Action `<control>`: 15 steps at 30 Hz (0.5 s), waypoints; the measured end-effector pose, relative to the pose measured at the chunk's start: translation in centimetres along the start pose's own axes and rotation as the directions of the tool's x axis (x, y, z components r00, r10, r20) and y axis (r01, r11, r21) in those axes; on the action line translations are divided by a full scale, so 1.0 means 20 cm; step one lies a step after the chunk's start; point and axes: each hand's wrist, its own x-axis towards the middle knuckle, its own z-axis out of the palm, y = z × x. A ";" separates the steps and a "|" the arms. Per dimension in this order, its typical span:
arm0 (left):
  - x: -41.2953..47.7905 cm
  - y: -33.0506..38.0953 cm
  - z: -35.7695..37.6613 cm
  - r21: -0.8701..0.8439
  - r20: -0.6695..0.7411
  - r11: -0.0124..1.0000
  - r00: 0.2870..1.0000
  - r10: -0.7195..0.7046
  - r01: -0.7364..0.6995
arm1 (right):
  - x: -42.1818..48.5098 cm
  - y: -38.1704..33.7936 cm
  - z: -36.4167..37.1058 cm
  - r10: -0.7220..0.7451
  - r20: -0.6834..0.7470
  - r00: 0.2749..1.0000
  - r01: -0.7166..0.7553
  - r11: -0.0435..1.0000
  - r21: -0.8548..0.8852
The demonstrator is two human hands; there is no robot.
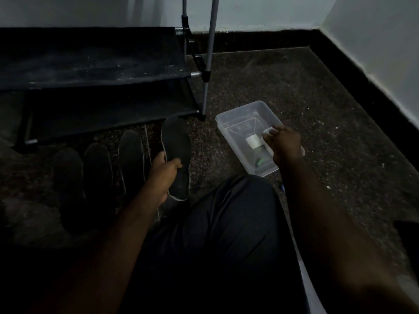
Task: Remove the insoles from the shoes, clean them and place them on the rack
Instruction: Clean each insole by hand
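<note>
We see a dim room where a dark speckled floor (283, 87) meets pale walls (374, 41) above a black skirting band (260, 39), the light low and bluish.

There is just one camera. It sits on the person's head and looks forward and down at the floor (283, 91). It is close to the person's lap (226, 234), which fills the bottom of the picture at 6 o'clock. The two arms reach out from the bottom corners. The rack (95, 64) is farther off, at 10 o'clock. A wall (381, 41) stands at 2 o'clock. The wide lens bends the edges.
</note>
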 end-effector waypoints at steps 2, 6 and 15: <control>-0.01 0.00 -0.01 -0.004 -0.006 1.000 1.000 -0.014 0.014 | -0.14 -0.07 0.14 -0.059 0.192 0.980 0.046 0.997 0.069; -0.02 -0.02 -0.05 -0.023 -0.030 0.999 0.999 -0.037 0.036 | -0.47 -0.10 0.47 -0.075 0.495 0.865 0.093 0.996 -0.013; 0.01 -0.10 -0.24 -0.078 -0.019 0.994 0.997 -0.081 0.080 | -0.71 0.29 0.81 -0.019 0.570 0.821 0.195 0.949 -0.250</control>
